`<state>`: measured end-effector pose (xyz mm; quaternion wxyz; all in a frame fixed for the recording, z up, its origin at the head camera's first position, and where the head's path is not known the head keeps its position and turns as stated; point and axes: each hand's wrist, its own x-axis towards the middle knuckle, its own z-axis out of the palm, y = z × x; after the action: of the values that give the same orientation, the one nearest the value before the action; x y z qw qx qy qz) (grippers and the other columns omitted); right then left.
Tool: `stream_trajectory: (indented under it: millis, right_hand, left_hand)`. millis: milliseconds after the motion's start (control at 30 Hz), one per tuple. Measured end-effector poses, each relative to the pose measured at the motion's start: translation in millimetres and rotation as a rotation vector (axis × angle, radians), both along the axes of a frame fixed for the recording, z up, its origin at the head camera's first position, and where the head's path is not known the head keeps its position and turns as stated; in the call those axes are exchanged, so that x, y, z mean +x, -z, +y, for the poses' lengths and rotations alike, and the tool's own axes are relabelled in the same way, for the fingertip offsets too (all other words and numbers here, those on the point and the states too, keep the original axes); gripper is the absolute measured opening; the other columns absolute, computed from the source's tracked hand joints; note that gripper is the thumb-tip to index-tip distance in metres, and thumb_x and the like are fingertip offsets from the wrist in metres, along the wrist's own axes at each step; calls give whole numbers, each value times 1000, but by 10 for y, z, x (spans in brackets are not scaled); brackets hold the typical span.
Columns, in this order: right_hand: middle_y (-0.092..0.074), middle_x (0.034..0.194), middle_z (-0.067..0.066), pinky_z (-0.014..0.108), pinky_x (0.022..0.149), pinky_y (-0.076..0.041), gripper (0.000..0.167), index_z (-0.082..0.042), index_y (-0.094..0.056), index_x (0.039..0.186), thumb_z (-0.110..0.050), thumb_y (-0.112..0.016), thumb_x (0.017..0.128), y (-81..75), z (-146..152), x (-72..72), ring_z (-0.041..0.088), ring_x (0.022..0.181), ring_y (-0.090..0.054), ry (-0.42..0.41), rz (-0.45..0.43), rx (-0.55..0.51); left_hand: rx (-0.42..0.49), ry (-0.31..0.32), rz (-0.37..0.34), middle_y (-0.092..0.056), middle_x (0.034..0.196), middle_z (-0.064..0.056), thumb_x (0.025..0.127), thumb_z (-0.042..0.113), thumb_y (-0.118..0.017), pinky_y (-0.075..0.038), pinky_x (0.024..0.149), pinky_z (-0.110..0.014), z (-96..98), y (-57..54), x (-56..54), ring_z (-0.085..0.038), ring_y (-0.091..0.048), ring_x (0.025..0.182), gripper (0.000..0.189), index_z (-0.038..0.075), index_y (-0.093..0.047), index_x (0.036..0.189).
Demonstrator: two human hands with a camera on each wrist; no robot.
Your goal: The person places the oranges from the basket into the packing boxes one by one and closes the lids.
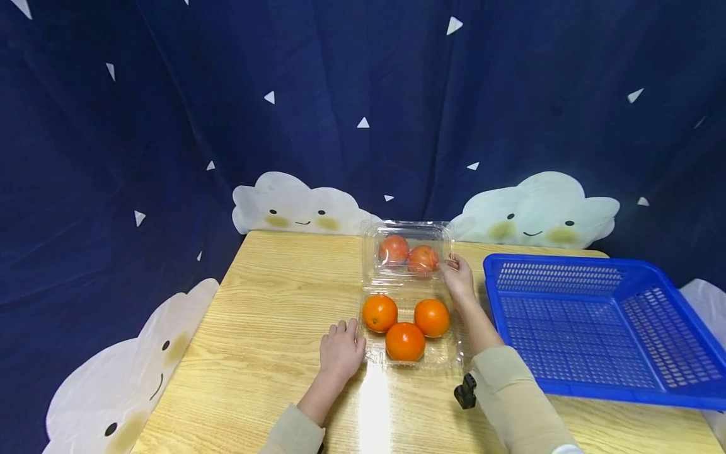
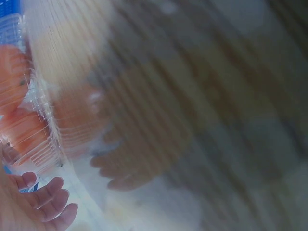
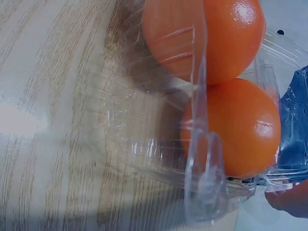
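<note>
A clear plastic clamshell box [image 1: 374, 359] lies unfolded on the table, its base toward me and its lid [image 1: 368, 252] at the far side. Three oranges [image 1: 405, 342] sit in the base. Two more oranges [image 1: 394, 250] show through the lid; whether they are under or behind it I cannot tell. My right hand [image 1: 459, 280] holds the lid's right edge with its fingertips; only a bit of finger [image 3: 291, 199] appears in the right wrist view. At the base's left edge rests my left hand [image 1: 341, 350], fingers relaxed; the left wrist view shows it [image 2: 33, 207] beside the plastic.
A blue plastic basket [image 1: 573, 389] with mesh walls stands on the right of the wooden table [image 1: 272, 315], close to my right forearm. Behind the table hangs a dark blue curtain [image 1: 317, 126] with white clouds.
</note>
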<state>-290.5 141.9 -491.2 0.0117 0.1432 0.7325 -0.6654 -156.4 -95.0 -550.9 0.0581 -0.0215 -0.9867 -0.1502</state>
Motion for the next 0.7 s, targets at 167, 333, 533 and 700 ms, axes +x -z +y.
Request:
stream_trajectory:
  millis: [167, 333, 533, 700]
  right_hand:
    - [-42, 127, 25, 29, 78, -44, 54, 5, -31, 136, -9, -51, 88, -29, -14, 9, 27, 103, -45, 18, 7, 13]
    - [-44, 121, 22, 23, 70, -40, 52, 3, -35, 134, -13, -53, 88, -68, -13, 39, 20, 92, -46, 19, 15, 39]
    - [-46, 114, 17, 25, 69, -41, 53, 3, -37, 132, -17, -56, 86, -117, -32, 60, 13, 81, -45, 36, 27, 39]
    - [-45, 115, 17, 29, 75, -39, 54, 2, -38, 130, -21, -58, 85, -152, -42, 78, 19, 90, -44, 51, 37, 27]
  left_hand:
    - [1, 4, 0, -52, 86, -8, 86, 28, -46, -40, 62, -37, -6, 0, -3, -26, -49, 79, 23, 11, -52, 99]
    - [7, 5, 4, -51, 85, -7, 85, 28, -46, -40, 62, -37, -8, -2, -4, -26, -49, 78, 22, 11, -51, 98]
    - [5, 6, 5, -51, 84, -7, 85, 28, -46, -40, 61, -37, -14, -9, -4, -25, -49, 77, 20, 11, -51, 96]
    - [0, 9, 2, -50, 84, -6, 85, 29, -46, -40, 61, -37, -12, -15, -7, -25, -48, 77, 19, 12, -49, 94]
